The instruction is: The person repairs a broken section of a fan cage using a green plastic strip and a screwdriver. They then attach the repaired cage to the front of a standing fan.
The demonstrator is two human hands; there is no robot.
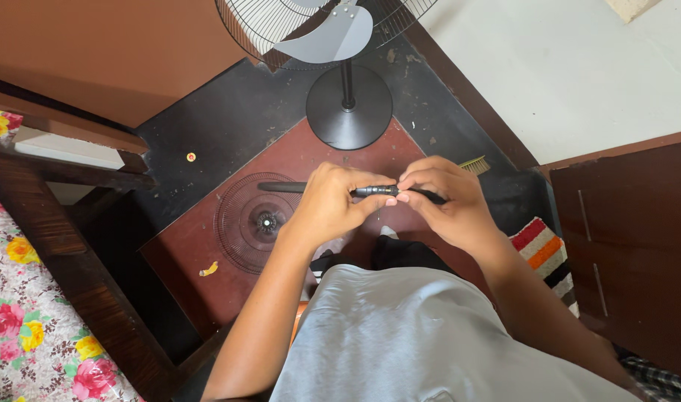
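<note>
While both hands grip the black rod (pixel 355 190) at centre, left hand (pixel 327 205) and right hand (pixel 446 202) fingers closed around it, the fan guard (pixel 253 221) lies detached at nine o'clock; the fan (pixel 333 45) stands bare-bladed at twelve.

A home bedroom; floral bedsheet (pixel 20 327), pedestal fan (pixel 347 89), striped mat (pixel 543 249).

The person wears a plain light-grey shirt (pixel 422 335), both forearms bare, with no rings or watch showing.
</note>
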